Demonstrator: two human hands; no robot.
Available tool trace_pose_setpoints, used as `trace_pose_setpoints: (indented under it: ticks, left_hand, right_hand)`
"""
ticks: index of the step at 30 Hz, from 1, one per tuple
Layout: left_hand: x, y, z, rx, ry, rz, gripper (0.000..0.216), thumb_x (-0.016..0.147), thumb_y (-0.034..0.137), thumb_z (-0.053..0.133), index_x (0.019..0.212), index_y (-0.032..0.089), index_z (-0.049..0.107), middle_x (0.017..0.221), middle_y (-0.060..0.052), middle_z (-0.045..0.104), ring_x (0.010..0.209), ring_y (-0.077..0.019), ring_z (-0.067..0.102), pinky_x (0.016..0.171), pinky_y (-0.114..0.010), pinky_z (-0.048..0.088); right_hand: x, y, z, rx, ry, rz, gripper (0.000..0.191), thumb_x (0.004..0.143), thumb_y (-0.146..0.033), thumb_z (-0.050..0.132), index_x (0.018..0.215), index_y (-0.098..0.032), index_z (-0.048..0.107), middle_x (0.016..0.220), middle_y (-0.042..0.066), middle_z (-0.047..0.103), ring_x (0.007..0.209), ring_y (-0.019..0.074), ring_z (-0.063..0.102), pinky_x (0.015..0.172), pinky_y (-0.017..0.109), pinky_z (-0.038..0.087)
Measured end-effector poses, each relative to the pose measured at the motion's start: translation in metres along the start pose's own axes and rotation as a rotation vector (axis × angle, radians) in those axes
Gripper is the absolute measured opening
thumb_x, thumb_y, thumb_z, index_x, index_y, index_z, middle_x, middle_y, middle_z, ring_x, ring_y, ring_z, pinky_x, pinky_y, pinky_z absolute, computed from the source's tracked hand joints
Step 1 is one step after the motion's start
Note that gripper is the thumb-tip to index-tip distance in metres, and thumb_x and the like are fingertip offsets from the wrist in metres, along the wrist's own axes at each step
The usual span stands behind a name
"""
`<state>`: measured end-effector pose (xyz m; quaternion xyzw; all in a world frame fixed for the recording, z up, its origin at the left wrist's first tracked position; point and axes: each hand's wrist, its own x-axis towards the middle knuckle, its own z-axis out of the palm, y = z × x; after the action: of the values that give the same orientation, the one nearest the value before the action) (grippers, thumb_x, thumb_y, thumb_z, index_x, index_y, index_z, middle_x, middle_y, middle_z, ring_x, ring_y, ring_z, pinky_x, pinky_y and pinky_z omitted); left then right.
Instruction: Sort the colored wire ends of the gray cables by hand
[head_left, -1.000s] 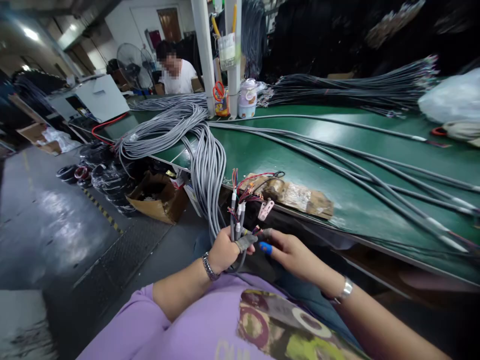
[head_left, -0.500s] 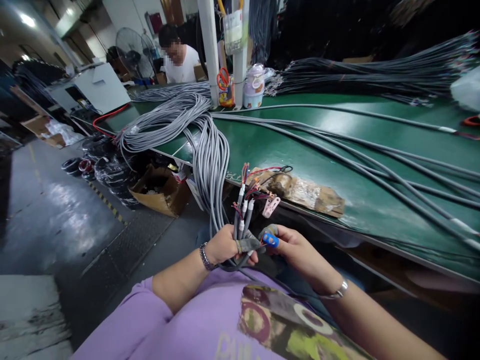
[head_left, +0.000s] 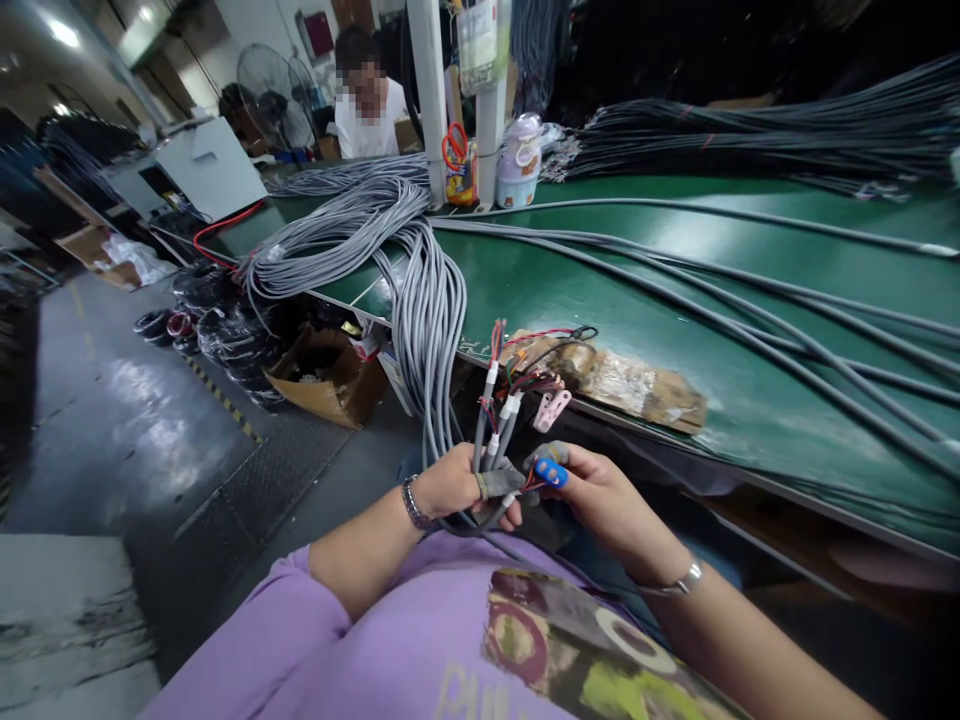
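Note:
My left hand (head_left: pixel 466 482) is closed around several grey cables (head_left: pixel 510 430), whose white-banded ends and thin coloured wires (head_left: pixel 497 342) stick up above the fist. Grey finger covers are on its thumb and fingertips. Close beside it, my right hand (head_left: pixel 589 485) pinches the thin coloured wires of one cable end between thumb and forefinger. A blue perforated cover (head_left: pixel 551 472) sits on that thumb. Just beyond the hands, a pink clip (head_left: pixel 553 410) is at the bench edge. From the bench a thick bundle of grey cable (head_left: pixel 431 320) hangs down toward my lap.
The green bench (head_left: pixel 540 300) carries long grey cables, a coiled grey bundle (head_left: pixel 337 240) and a taped cardboard piece (head_left: pixel 637 388). Dark cables (head_left: pixel 712 130) lie at the back right. An open carton (head_left: pixel 322 385) stands below on the left. A person (head_left: pixel 367 100) sits across the bench.
The view has shifted slightly, so the scene sits a little to the right. Both hands keep their hold; more of the coloured wires shows between them now.

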<state>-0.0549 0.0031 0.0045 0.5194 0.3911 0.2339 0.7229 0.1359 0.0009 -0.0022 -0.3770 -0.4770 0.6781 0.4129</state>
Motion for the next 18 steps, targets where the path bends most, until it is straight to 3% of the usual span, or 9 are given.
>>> trace_pose_setpoints:
  ticks: [3,5,8,13,18]
  left_hand:
    - [0.003,0.0,-0.006,-0.031,-0.18,-0.087,0.051,0.065,0.059,0.073,0.072,0.01,0.064,0.061,-0.01,0.067,0.048,-0.015,0.061,0.039,-0.019,0.032]
    - [0.006,-0.001,-0.005,-0.088,-0.192,-0.123,0.052,0.059,0.058,0.078,0.073,0.01,0.064,0.06,-0.009,0.067,0.046,-0.0151,0.06,0.039,-0.02,0.035]
    - [0.008,-0.004,0.001,-0.178,-0.052,-0.072,0.049,0.055,0.053,0.081,0.07,0.01,0.063,0.056,-0.007,0.065,0.043,-0.0142,0.059,0.04,-0.02,0.038]
    - [0.008,-0.01,0.011,-0.18,0.243,0.074,0.045,0.06,0.052,0.078,0.068,0.012,0.059,0.056,-0.004,0.063,0.043,-0.0106,0.057,0.037,-0.017,0.032]
    - [0.008,-0.017,0.019,-0.023,0.372,0.163,0.04,0.061,0.047,0.078,0.067,0.012,0.059,0.057,-0.002,0.061,0.049,-0.0103,0.056,0.05,-0.022,0.047]
  right_hand:
    - [0.002,-0.001,0.001,-0.03,-0.09,-0.008,0.031,0.073,-0.048,0.074,0.072,-0.018,0.068,0.066,0.001,0.061,0.06,0.0129,0.051,0.059,0.026,0.041]
    - [0.005,0.0,0.003,-0.046,-0.099,-0.001,0.034,0.072,-0.051,0.073,0.072,-0.017,0.067,0.065,0.001,0.06,0.058,0.0127,0.049,0.057,0.026,0.041]
    - [0.007,0.006,0.004,-0.077,0.021,-0.021,0.039,0.075,-0.056,0.068,0.07,-0.018,0.065,0.062,0.0,0.057,0.056,0.0125,0.046,0.055,0.026,0.039]
    - [0.0,0.023,0.0,0.004,0.188,-0.053,0.047,0.087,-0.063,0.046,0.08,-0.02,0.064,0.071,0.002,0.059,0.059,0.0134,0.048,0.057,0.027,0.043]
    - [-0.007,0.02,0.007,-0.171,0.141,-0.085,0.038,0.074,-0.058,0.067,0.082,-0.021,0.06,0.066,0.001,0.06,0.056,0.0142,0.051,0.055,0.026,0.044]
